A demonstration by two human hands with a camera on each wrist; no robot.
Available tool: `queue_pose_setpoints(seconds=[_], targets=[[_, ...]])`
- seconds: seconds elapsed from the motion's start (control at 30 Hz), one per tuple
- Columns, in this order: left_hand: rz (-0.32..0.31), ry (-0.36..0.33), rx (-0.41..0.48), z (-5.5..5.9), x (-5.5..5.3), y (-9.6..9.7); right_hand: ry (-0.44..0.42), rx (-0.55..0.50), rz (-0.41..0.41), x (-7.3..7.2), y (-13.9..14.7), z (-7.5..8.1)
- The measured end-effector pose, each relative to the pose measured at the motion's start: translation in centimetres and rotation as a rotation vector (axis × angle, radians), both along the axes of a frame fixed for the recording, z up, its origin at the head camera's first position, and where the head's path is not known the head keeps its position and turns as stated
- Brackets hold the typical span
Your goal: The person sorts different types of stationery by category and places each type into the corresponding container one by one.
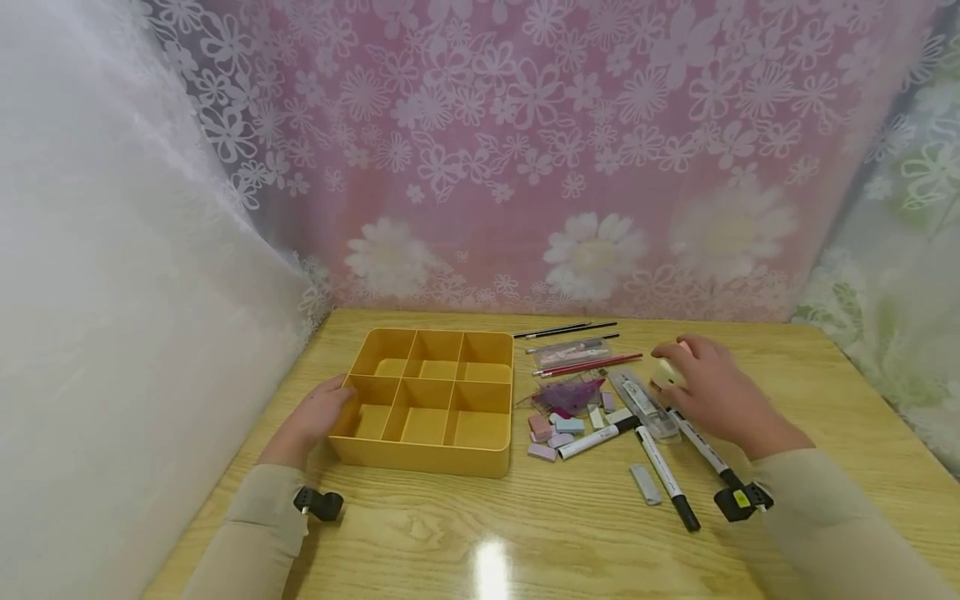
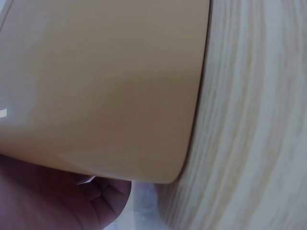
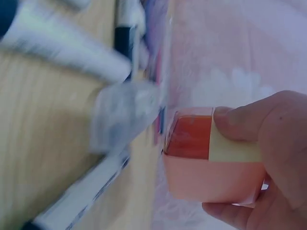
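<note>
A yellow six-compartment organizer box (image 1: 420,457) sits on the table at left centre. My left hand (image 1: 322,410) grips its left side near the rim; in the left wrist view the curled fingers (image 2: 108,201) show beyond the box wall. To the right, my right hand (image 1: 716,396) holds a small pink and cream pencil sharpener (image 3: 211,175) with a see-through orange part. The thumb presses on its cream part and the other fingers are on the opposite side. It is held over the right end of a stationery pile, above a black-and-white marker (image 1: 705,450).
Between box and right hand lie more markers (image 1: 663,475), several erasers (image 1: 542,452), a purple bag (image 1: 568,396), clear cases (image 1: 573,353), pencils (image 1: 588,365) and a grey block (image 1: 645,485). A flowered curtain (image 1: 525,208) hangs behind the table; white cloth (image 1: 135,292) borders the left.
</note>
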State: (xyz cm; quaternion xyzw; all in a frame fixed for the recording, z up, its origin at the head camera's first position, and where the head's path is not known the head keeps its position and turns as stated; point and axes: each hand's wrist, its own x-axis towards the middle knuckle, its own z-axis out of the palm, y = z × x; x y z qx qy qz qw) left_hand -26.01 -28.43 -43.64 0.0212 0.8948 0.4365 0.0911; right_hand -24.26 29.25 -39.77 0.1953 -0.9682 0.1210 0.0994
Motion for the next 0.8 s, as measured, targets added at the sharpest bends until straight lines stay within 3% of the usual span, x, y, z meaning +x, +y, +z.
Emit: queue_pose_setpoints(seconds=[0.23,0.43,0.8], targets=[[0.014,-0.009,0.007,0.1,0.1,-0.1,0.084,-0.032,0.094,-1.1,-5.2,2.3],[0.014,-0.019,0.042,-0.2,0.2,-0.2,0.038,-0.054,0.159,-3.0,-11.6,4.1],[0.01,0.005,0.061,-0.4,-0.4,-0.3,-0.015,-0.027,0.354,-4.4,-24.0,5.9]])
